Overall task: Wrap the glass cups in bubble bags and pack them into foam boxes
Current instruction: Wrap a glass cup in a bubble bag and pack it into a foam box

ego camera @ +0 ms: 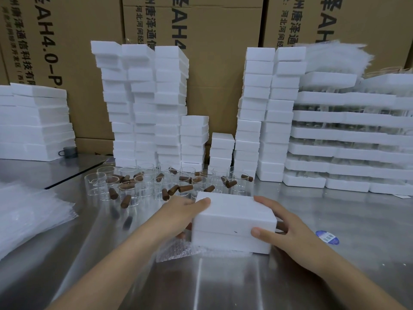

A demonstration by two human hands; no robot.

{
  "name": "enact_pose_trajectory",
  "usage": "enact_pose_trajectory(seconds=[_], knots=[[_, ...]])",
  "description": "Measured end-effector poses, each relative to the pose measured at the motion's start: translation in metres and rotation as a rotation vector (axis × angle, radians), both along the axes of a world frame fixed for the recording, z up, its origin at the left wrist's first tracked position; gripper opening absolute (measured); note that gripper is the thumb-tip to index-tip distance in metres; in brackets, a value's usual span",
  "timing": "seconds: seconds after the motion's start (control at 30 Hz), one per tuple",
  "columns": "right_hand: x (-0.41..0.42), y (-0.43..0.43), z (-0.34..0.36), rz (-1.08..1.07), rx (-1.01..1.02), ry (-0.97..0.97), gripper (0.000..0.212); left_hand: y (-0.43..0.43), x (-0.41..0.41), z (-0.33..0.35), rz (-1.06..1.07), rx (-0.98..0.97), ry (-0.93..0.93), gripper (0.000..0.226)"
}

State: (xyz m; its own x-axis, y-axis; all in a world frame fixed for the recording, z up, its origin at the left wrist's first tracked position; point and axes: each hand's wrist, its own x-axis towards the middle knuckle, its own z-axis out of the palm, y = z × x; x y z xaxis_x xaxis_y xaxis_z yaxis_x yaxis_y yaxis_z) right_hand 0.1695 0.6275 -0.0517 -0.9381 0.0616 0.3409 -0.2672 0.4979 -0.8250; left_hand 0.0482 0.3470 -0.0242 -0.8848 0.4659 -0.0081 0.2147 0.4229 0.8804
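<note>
A closed white foam box (234, 218) sits in front of me on the steel table (335, 220), held from both sides. My left hand (178, 218) grips its left end, thumb on the lid. My right hand (281, 229) grips its right end, thumb on the front seam. A bubble bag (176, 249) lies flat under the box's front left corner. Behind the box stand several clear glass cups (138, 186) with brown cork stoppers (185, 188) scattered among them.
Tall stacks of foam boxes (143, 104) line the back, with more of these stacks (263, 113) at the back right, foam trays of glassware (348, 139) at right, foam sheets (33, 121) at left. A pile of bubble bags (29, 215) lies at left. A blue sticker (327, 237) is on the table.
</note>
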Motion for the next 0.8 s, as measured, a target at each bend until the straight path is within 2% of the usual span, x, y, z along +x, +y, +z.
enact_pose_trajectory(seconds=[0.3,0.57,0.8], knots=[[-0.0031,0.0008,-0.0028,0.04,-0.076,-0.027,0.075,0.0003,0.0045,0.0011,-0.015,0.087,-0.047,0.048],[-0.0079,0.0038,-0.0024,0.056,-0.128,-0.03,0.071,0.0015,0.0081,-0.0011,-0.007,0.123,-0.056,0.051],[-0.0072,0.0027,-0.0046,0.074,-0.079,-0.063,0.098,0.0014,0.0082,-0.002,0.01,0.138,-0.067,0.049]])
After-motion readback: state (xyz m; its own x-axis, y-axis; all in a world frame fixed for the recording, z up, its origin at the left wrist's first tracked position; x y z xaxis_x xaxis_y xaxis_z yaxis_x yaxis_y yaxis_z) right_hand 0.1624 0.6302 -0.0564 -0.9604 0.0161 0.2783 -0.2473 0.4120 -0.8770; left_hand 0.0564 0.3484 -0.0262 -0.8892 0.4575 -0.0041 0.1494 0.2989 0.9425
